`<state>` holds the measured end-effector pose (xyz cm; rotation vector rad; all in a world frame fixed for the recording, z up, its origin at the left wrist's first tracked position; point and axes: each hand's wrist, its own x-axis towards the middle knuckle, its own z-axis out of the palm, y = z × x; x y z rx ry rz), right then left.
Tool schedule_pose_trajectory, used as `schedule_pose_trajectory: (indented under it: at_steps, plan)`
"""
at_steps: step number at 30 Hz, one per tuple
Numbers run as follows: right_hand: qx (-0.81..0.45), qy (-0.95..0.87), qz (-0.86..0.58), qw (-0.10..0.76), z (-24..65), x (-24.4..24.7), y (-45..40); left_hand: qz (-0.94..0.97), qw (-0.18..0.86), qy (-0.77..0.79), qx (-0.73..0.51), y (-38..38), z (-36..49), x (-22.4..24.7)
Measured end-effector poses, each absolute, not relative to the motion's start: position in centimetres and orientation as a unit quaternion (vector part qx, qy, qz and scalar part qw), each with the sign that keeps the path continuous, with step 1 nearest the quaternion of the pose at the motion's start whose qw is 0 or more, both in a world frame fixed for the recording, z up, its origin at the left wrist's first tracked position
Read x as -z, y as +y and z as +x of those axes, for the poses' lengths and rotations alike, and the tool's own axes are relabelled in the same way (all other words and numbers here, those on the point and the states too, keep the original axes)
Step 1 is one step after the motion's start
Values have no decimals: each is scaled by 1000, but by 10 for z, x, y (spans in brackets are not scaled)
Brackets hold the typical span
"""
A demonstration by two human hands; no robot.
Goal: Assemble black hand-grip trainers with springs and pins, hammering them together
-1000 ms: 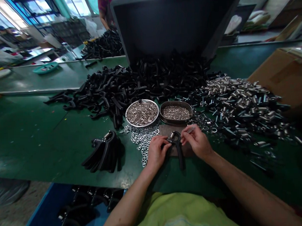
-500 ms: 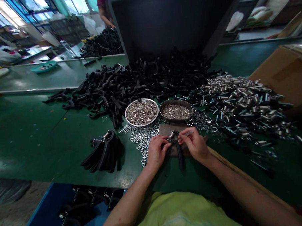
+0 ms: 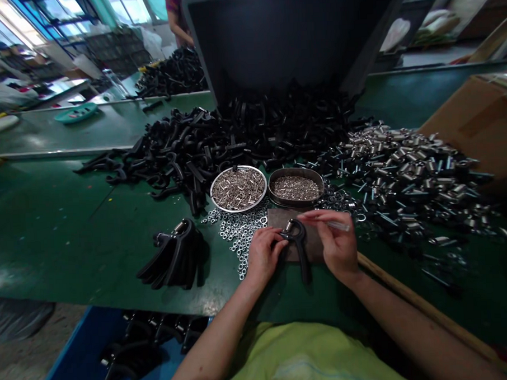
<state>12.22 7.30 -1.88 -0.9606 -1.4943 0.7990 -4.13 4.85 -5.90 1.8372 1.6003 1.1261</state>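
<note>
My left hand (image 3: pixel 264 254) pinches the left side of a black hand grip (image 3: pixel 302 255) with a metal spring at its top, over a brown plate (image 3: pixel 315 246). My right hand (image 3: pixel 339 245), just right of the grip, is closed on a thin, clear rod-like tool (image 3: pixel 338 225). Beyond the plate are a round dish of small metal pins (image 3: pixel 239 189) and an oval tin of small metal parts (image 3: pixel 296 188). Loose metal rings (image 3: pixel 238 232) lie left of the plate.
Assembled black grips (image 3: pixel 174 258) stand at left, with more in a blue bin (image 3: pixel 82 349) below. Black handles (image 3: pixel 184 142) pile up behind. Springs and bolts (image 3: pixel 399 172) heap at right, near a cardboard box (image 3: pixel 477 124). A person's arm (image 3: pixel 180 32) shows far behind.
My right hand has moved right, off the top of the grip, and turned, so more of the clear tool shows. My left hand has stayed on the grip.
</note>
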Motion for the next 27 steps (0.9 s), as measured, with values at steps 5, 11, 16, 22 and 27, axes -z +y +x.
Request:
schedule_pose_trajectory:
  at_steps: [5, 11, 16, 22, 27]
  plan:
    - [-176, -726, -450, 489, 143, 5, 114, 655, 266, 578, -407, 55, -41, 53]
    - [-61, -812, -505, 286, 157, 20, 179, 646, 332, 576, -374, 74, -32, 48]
    - [-57, -857, -478, 183, 160, 34, 195, 633, 352, 598, -344, 87, -30, 53]
    - [-55, -879, -447, 158, 167, 28, 191, 618, 373, 611, -326, 89, -31, 54]
    - [-27, -876, -445, 185, 198, 16, 141, 626, 377, 608, -310, 91, -32, 53]
